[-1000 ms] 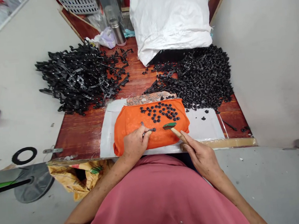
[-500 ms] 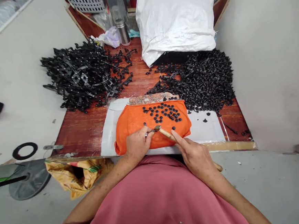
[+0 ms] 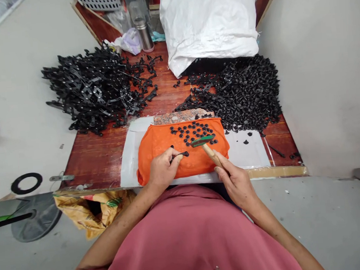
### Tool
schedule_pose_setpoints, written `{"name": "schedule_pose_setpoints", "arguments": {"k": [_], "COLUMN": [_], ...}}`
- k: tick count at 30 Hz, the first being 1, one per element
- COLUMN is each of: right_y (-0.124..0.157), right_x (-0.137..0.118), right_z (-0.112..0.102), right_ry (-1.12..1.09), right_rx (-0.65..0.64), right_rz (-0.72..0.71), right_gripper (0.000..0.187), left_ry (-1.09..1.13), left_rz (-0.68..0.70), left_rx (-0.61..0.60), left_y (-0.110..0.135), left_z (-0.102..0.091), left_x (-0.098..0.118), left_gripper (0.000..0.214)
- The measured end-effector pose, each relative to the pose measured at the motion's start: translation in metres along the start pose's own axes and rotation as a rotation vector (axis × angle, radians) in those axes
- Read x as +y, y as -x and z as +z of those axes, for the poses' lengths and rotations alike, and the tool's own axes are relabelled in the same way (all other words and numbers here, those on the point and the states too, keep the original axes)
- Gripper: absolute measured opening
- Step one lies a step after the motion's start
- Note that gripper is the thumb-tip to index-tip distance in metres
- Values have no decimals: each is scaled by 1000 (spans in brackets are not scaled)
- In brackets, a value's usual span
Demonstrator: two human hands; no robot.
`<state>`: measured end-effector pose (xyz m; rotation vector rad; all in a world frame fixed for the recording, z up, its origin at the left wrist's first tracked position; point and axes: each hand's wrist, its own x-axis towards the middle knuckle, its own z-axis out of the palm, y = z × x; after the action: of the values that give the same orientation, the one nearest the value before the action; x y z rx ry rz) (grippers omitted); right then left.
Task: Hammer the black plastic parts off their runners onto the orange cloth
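My right hand is closed round the wooden handle of a hammer, whose green head hovers over the orange cloth. On the left part of that cloth, my left hand pinches a small black plastic strip with a round end pointing right. Small round black caps lie spread over the far right part of the cloth, partly hidden by the hammer head. A speckled stone slab shows beyond the cloth's far edge.
Black linked plastic parts are heaped at the left of the reddish wooden table, small black stud-like pieces at the right. A white sack and a steel flask stand behind. Below left is a yellow bag.
The hammer head has risen off the black strip and swung up and right, showing its green side. My left hand stays nearly in place, still pinching the strip.
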<state>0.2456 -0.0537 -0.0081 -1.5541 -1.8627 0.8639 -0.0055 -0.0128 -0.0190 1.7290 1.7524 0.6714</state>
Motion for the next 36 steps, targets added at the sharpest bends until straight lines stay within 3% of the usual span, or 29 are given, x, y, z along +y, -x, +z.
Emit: {"name": "schedule_pose_setpoints", "arguments": {"k": [6, 13, 22, 28, 36], "right_y": [6, 12, 13, 10, 8], "right_x": [3, 7, 10, 8, 7], "right_z": [0, 1, 4, -5, -9], "right_ry": [-38, -28, 27, 179, 159], "right_rx": [-22, -66, -41, -51, -82], "right_rz": [89, 134, 63, -14, -4], "right_gripper": [50, 50, 50, 50, 51], "left_ry": [97, 9, -239, -343, -50], "left_rz": [-37, 9, 67, 62, 28], "left_rx": [-11, 7, 41, 22, -49], "left_y": [-3, 0, 5, 6, 0], "left_z": [-4, -2, 3, 3, -8], "left_x": [-1, -1, 3, 5, 1], "left_gripper": [20, 20, 13, 15, 16]}}
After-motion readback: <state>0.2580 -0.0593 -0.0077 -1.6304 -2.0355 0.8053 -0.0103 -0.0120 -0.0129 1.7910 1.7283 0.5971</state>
